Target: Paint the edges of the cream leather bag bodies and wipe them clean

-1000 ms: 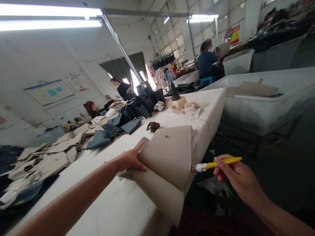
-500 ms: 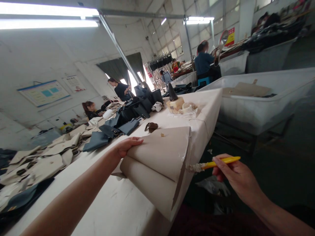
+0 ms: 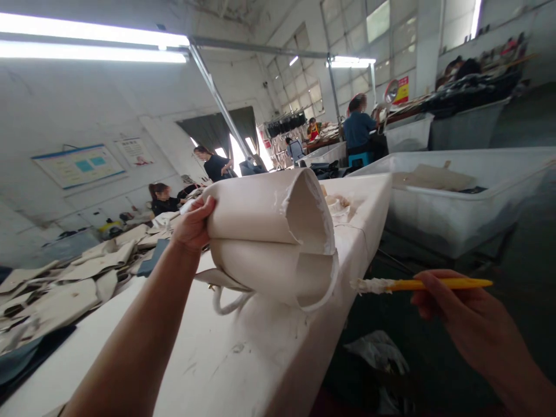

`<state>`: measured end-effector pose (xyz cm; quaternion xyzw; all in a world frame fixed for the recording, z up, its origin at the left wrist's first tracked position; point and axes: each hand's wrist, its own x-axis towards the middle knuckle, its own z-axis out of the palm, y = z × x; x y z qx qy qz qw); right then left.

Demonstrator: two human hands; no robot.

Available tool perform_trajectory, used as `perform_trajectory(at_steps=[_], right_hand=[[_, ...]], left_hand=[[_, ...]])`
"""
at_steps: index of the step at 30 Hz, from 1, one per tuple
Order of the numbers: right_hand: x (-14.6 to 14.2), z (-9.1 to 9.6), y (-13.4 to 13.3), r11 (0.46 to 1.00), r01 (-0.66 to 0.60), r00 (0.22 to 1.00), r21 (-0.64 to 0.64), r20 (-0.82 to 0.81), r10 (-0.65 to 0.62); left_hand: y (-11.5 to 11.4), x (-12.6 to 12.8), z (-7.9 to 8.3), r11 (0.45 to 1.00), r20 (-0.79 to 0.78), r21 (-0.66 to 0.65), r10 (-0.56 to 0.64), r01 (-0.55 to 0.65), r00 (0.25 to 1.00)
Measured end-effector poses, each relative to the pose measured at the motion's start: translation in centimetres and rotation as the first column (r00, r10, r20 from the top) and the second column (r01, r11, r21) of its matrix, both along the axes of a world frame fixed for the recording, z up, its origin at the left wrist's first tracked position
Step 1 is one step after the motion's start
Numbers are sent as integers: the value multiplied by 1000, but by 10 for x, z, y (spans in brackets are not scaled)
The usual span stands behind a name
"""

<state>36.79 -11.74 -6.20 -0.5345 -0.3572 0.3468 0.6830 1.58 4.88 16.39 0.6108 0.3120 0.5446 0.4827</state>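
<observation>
Cream bag body curls over on itself in a loose double roll, lifted just above the worktop near its right edge, with a white looped handle hanging beneath. The left hand grips its left side, fingers and thumb clamped around the curl. A rough white coating runs along the raw rim at the open end. The right hand is out past the worktop's edge, fingers pinched together on a yellow-handled swab, whose frayed white tip points at the bag from near by without touching it. The work in hand looks like coating that rim. Reaching it calls for carrying the tip across the small gap while the left hand keeps the curl steady. To the left, cream panels lie scattered over the worktop. To the right stands a white plastic bin holding a tan panel. Farther off, a seated co-worker in blue faces away, and another person stands beyond the bag.
</observation>
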Motion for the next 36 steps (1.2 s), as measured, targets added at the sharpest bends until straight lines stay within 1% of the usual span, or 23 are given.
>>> perform_trajectory(at_steps=[3, 5, 8, 12, 14, 16, 18, 20, 22, 23, 25, 27, 29, 31, 33, 36], right_hand=[[2, 1, 4, 999, 39, 999, 1, -18, -39], [3, 3, 6, 997, 72, 997, -26, 23, -72], [7, 6, 11, 994, 100, 992, -40, 75, -97], [11, 12, 27, 998, 55, 995, -17, 79, -54], [8, 19, 35, 1000, 5, 994, -17, 108, -3], [-1, 26, 43, 997, -71, 989, -19, 132, 73], [-13, 32, 51, 983, -180, 972, -47, 142, 185], [-23, 34, 60, 954, -279, 939, -105, 179, 294], [-30, 32, 72, 935, -315, 902, -163, 255, 348], [-30, 31, 80, 936, -305, 888, -178, 302, 347], [-29, 30, 95, 952, -251, 872, -173, 386, 300], [-24, 30, 112, 975, -188, 871, -118, 438, 221], [-20, 31, 125, 990, -131, 883, -54, 448, 141], [-19, 33, 134, 994, -103, 892, -30, 439, 106], [-19, 36, 135, 994, -106, 885, -43, 451, 113], [-23, 40, 118, 980, -178, 829, -85, 523, 196]], left_hand=[[11, 1, -5, 999, 35, 49, -7, 5, 999], [15, 1, -17, 1000, 52, 21, 10, -11, 999], [15, 1, -49, 996, 69, -82, 42, -37, 997], [4, -2, -96, 980, 113, -164, 130, -110, 985], [-4, -5, -112, 972, 119, -184, 167, -143, 979], [-11, -7, -123, 965, 113, -197, 196, -171, 974], [-18, -11, -130, 960, 111, -208, 215, -188, 970], [-22, -14, -136, 956, 119, -226, 218, -187, 969], [-24, -19, -142, 954, 129, -248, 204, -168, 970], [-25, -21, -145, 954, 134, -258, 191, -152, 972], [-25, -24, -150, 955, 147, -275, 157, -112, 977], [-25, -25, -153, 954, 160, -291, 124, -73, 979], [-24, -25, -154, 951, 182, -306, 111, -51, 977], [-24, -25, -154, 947, 205, -318, 119, -49, 972], [-24, -25, -154, 945, 215, -322, 128, -54, 968], [-25, -27, -152, 947, 224, -319, 115, -39, 968]])
